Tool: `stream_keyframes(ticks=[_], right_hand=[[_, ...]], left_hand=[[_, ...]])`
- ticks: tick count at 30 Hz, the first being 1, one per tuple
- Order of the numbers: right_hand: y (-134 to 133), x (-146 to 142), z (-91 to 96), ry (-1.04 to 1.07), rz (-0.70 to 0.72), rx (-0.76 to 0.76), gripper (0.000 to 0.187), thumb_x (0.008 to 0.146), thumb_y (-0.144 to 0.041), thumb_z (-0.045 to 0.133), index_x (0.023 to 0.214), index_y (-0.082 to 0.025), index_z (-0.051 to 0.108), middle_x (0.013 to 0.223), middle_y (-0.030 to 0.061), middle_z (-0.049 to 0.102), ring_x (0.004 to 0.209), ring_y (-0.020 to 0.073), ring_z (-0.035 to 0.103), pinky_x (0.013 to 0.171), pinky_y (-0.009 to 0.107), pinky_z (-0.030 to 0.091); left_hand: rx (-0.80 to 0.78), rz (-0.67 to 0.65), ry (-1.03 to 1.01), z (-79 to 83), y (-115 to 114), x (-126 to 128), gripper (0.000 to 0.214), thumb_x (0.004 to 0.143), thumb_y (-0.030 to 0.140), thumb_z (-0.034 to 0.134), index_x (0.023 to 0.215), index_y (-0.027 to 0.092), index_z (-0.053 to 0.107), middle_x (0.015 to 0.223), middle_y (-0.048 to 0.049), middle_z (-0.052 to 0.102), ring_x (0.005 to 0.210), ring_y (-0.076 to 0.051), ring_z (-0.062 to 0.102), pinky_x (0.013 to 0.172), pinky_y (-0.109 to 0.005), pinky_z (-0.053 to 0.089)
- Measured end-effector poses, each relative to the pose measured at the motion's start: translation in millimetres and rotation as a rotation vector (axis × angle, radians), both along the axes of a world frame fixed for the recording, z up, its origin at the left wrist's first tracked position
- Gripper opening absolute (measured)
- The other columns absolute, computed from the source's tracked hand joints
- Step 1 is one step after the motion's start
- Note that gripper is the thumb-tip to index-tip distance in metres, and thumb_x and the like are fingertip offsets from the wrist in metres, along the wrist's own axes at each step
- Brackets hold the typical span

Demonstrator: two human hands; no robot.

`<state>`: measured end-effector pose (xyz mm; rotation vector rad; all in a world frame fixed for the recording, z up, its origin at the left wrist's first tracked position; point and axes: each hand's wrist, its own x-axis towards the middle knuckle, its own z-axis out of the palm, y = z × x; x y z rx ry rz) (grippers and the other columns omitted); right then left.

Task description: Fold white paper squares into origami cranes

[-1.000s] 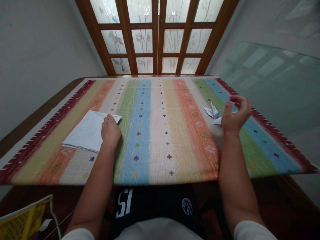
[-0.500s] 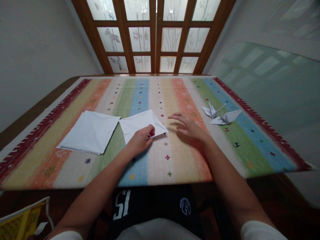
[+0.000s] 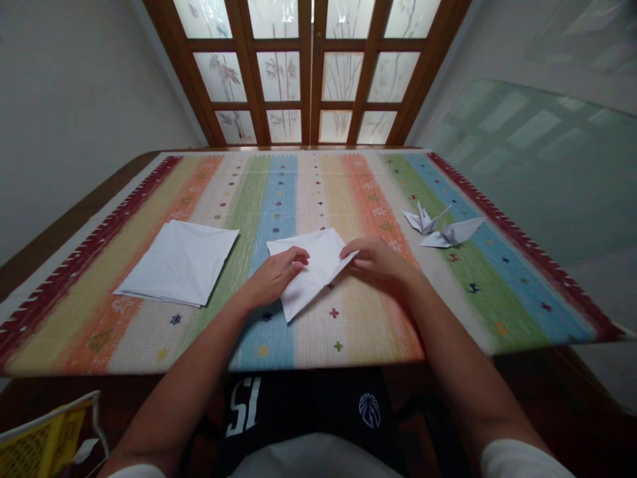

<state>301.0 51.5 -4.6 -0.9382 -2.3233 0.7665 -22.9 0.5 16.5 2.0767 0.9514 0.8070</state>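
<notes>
A square sheet of white paper (image 3: 318, 265) lies turned at an angle on the striped cloth in front of me, its right corner slightly raised. My right hand (image 3: 381, 260) pinches that corner between thumb and fingers. Over the sheet's left part hovers my left hand (image 3: 276, 275), fingers loosely bent and the thumb a little apart, with nothing seen between them. Whether its underside touches the paper is hidden. To the left rests a stack of white paper squares (image 3: 182, 262), its edges slightly uneven.
Two folded paper cranes (image 3: 422, 220) sit at the right on the green stripe. The striped tablecloth (image 3: 209, 338) covers the table. Beyond the far edge stand wooden doors with glass panes (image 3: 311, 79). A yellow basket (image 3: 44, 438) is below the table at lower left.
The sheet has shifted right, away from the stack, and turned. My left hand has let go of its near edge and moved slightly left; my right hand has taken hold of the right corner.
</notes>
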Motion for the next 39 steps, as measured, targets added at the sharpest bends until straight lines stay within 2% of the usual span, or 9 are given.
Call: stream_keyframes(ticks=[8, 11, 15, 17, 20, 23, 27, 35, 39], right_hand=[[0, 10, 4.2, -0.027, -0.284, -0.05, 0.029, 0.098, -0.043, 0.066, 0.081, -0.02, 0.074, 0.073, 0.005, 0.073, 0.068, 0.0226, 0.065, 0.067, 0.034, 0.046], [0, 3, 1.1, 0.018, -0.361, -0.106, 0.023, 0.092, -0.038, 0.072, 0.107, -0.02, 0.073, 0.074, 0.0033, 0.071, 0.066, 0.0221, 0.065, 0.066, 0.034, 0.048], [-1, -5, -8.2, 0.066, -0.424, -0.14, 0.082, 0.082, -0.029, 0.081, 0.158, -0.024, 0.049, 0.084, 0.001, 0.07, 0.07, 0.0223, 0.066, 0.069, 0.035, 0.054], [-1, -7, -11.7, 0.021, -0.408, -0.097, 0.085, 0.081, -0.026, 0.082, 0.16, -0.027, 0.05, 0.095, 0.0035, 0.069, 0.075, 0.0223, 0.066, 0.075, 0.039, 0.058], [-1, -7, -10.6, -0.071, -0.339, 0.018, 0.051, 0.085, -0.027, 0.082, 0.136, -0.03, 0.074, 0.116, 0.0092, 0.065, 0.096, 0.0257, 0.068, 0.093, 0.047, 0.06], [-5, -9, -2.3, -0.165, -0.143, 0.077, 0.027, 0.089, -0.034, 0.085, 0.116, -0.03, 0.083, 0.132, 0.0115, 0.063, 0.129, 0.033, 0.06, 0.116, 0.055, 0.048], [-16, -13, 9.1, -0.287, 0.131, -0.006, 0.066, 0.075, -0.048, 0.099, 0.134, -0.031, 0.077, 0.154, 0.0132, 0.057, 0.147, 0.0382, 0.048, 0.125, 0.059, 0.037], [-22, -19, 15.0, -0.318, 0.087, 0.048, 0.037, 0.088, -0.026, 0.078, 0.125, -0.028, 0.078, 0.142, 0.0107, 0.07, 0.135, 0.0356, 0.06, 0.12, 0.057, 0.039], [-21, -19, 14.7, -0.245, 0.09, 0.021, 0.047, 0.079, -0.039, 0.092, 0.123, -0.032, 0.079, 0.14, 0.0094, 0.073, 0.135, 0.0369, 0.06, 0.119, 0.056, 0.04]], left_hand=[[-0.139, 0.141, -0.186, -21.2, 13, -12, 0.091, 0.099, 0.091, 0.022, 0.124, 0.021, 0.073, 0.105, -0.0149, 0.079, 0.105, -0.032, 0.071, 0.098, -0.048, 0.059], [-0.097, 0.273, -0.111, -29.3, 17, -11, 0.069, 0.105, 0.072, 0.046, 0.147, 0.019, 0.058, 0.112, -0.0147, 0.076, 0.105, -0.032, 0.073, 0.1, -0.051, 0.059], [0.109, 0.418, 0.083, -40.1, 20, -6, 0.094, 0.087, 0.028, 0.08, 0.168, 0.026, 0.031, 0.146, -0.0188, 0.063, 0.124, -0.035, 0.068, 0.112, -0.057, 0.054], [0.216, 0.463, 0.15, -43.8, 20, -3, 0.102, 0.084, 0.018, 0.081, 0.17, 0.028, 0.027, 0.156, -0.0197, 0.053, 0.137, -0.038, 0.06, 0.12, -0.061, 0.049], [0.312, 0.534, 0.235, -44.9, 18, -1, 0.093, 0.085, 0.015, 0.081, 0.165, 0.025, 0.037, 0.154, -0.0196, 0.051, 0.139, -0.039, 0.056, 0.122, -0.063, 0.046], [0.317, 0.482, 0.3, -42.5, 17, -1, 0.054, 0.09, 0.012, 0.076, 0.141, 0.022, 0.064, 0.146, -0.0161, 0.056, 0.124, -0.032, 0.063, 0.115, -0.057, 0.052], [0.233, 0.258, 0.326, -38.2, 15, 1, 0.034, 0.097, 0.001, 0.054, 0.114, 0.022, 0.075, 0.122, -0.0099, 0.068, 0.11, -0.025, 0.068, 0.105, -0.047, 0.058], [0.242, 0.056, 0.339, -25.4, 3, 11, 0.02, 0.1, 0.028, 0.069, 0.118, 0.021, 0.075, 0.126, -0.0118, 0.07, 0.118, -0.029, 0.064, 0.109, -0.05, 0.053], [0.235, 0.083, 0.371, -24.9, 3, 11, 0.024, 0.095, 0.034, 0.076, 0.115, 0.021, 0.074, 0.127, -0.0124, 0.07, 0.118, -0.032, 0.063, 0.109, -0.052, 0.052]])
